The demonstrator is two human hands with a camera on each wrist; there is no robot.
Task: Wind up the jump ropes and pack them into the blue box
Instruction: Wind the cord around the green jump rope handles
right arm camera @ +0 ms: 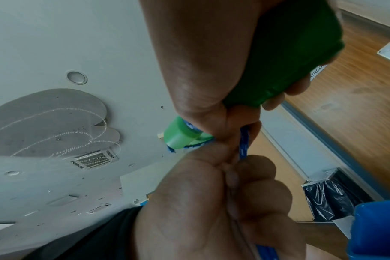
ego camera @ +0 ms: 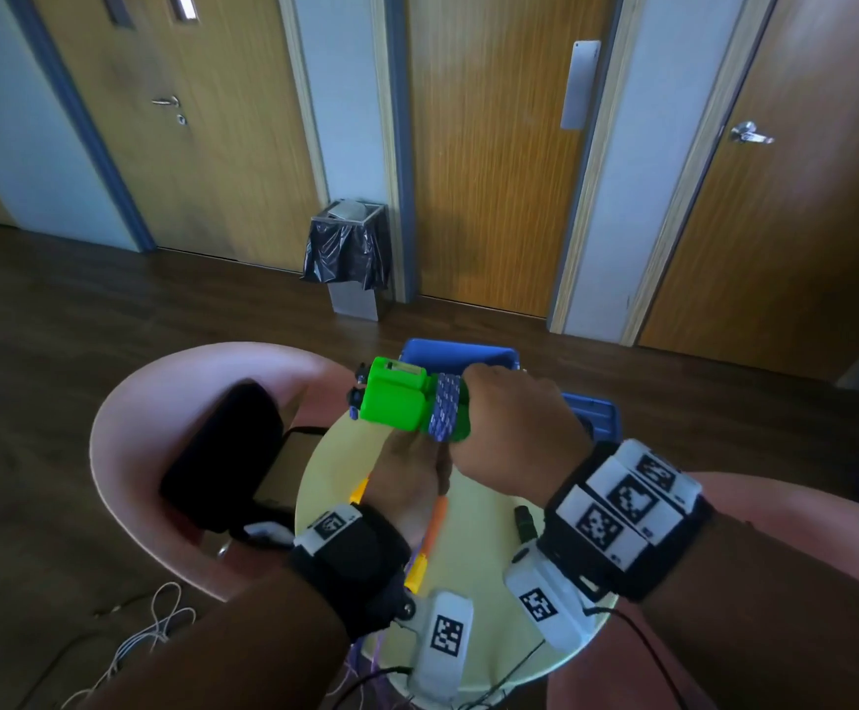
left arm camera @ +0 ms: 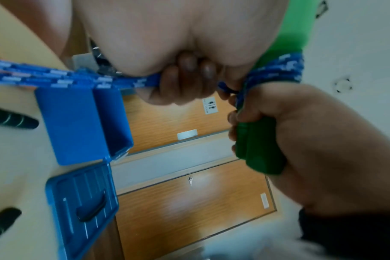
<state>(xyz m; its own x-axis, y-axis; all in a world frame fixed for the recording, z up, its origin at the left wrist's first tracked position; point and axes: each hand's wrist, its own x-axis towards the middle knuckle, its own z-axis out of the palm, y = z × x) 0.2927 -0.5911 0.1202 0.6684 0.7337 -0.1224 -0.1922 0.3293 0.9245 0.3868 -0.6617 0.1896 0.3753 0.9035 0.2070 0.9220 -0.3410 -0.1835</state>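
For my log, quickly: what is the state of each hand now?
Left hand: closed, pinching the blue rope.
Right hand: closed around the green handles.

The green handles (ego camera: 396,397) lie side by side, held level above the table, with blue-and-white patterned rope (ego camera: 445,407) wound in several turns around their middle and a loose length trailing off. The blue box (left arm camera: 78,123) stands open on the table's far edge, just beyond them, its ribbed lid (left arm camera: 82,207) with a dark handle lying flat alongside.
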